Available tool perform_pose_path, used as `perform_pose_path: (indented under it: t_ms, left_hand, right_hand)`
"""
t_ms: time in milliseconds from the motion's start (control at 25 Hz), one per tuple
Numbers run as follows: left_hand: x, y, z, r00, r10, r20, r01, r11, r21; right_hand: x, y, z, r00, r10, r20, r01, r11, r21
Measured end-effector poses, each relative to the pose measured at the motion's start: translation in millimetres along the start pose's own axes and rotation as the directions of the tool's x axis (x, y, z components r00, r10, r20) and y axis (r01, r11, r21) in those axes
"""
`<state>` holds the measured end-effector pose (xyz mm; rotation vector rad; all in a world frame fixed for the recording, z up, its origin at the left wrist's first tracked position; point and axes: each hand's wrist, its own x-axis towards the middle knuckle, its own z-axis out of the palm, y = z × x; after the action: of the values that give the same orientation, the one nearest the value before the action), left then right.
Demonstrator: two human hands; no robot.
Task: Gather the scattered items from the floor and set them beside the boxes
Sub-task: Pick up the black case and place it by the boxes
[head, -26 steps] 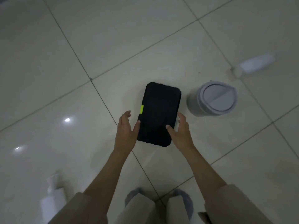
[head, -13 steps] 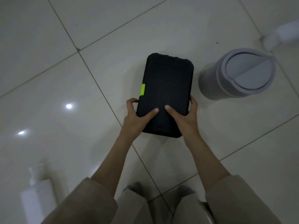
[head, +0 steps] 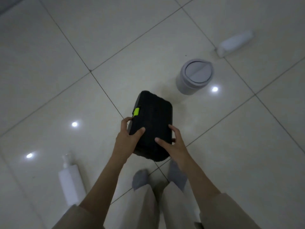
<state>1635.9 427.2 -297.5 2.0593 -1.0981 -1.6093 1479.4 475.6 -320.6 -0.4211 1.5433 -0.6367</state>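
Nearest, the person's two feet in grey socks (head: 140, 179) stand on the pale tiled floor (head: 49, 100), straddling a grout line. To the near left a white pump bottle (head: 71, 180) lies flat on the tiles, its nozzle pointing far.

Just beyond the feet, both hands hold the black case (head: 152, 128) off the floor. Its long axis runs near to far, leaning a little left at the far end, and the far end sits lower than the near one. A lime-green latch (head: 136, 111) shows on its left edge. The left hand (head: 127, 139) grips the near left edge, thumb laid over the top face and fingers curled round the side. The right hand (head: 173, 142) holds the near right corner, thumb on top, fingers wrapping the right edge.

Farther right, well apart from the case, a grey lidded bin (head: 193, 76) stands upright. Beyond it a white bottle (head: 234, 42) lies on its side. Open tile spreads to the left and far.
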Motion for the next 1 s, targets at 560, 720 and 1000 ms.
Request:
perform_pose_path:
  t_ms: [560,720,1000]
  left_hand:
    - [-231.7,30.0,45.9,0.88,0.189,0.436,-0.181,0.982,-0.06]
    - [-317.7,14.8,93.2,0.746,0.193,0.637,-0.252,0.968,0.003]
    - [-489.6,-55.7,165.5,0.364,0.156,0.918,-0.52,0.852,0.061]
  right_hand:
    - [-251.3,52.5,-78.5,0.925,0.012,-0.381,0.202,0.833,0.516]
    - [-351.9,107.4,-111.3,0.8,0.044,-0.599,0.387,0.726,0.569]
    - [-546.7,242.0,-134.0,0.453,0.123,-0.883,0.655,0.626,0.423]
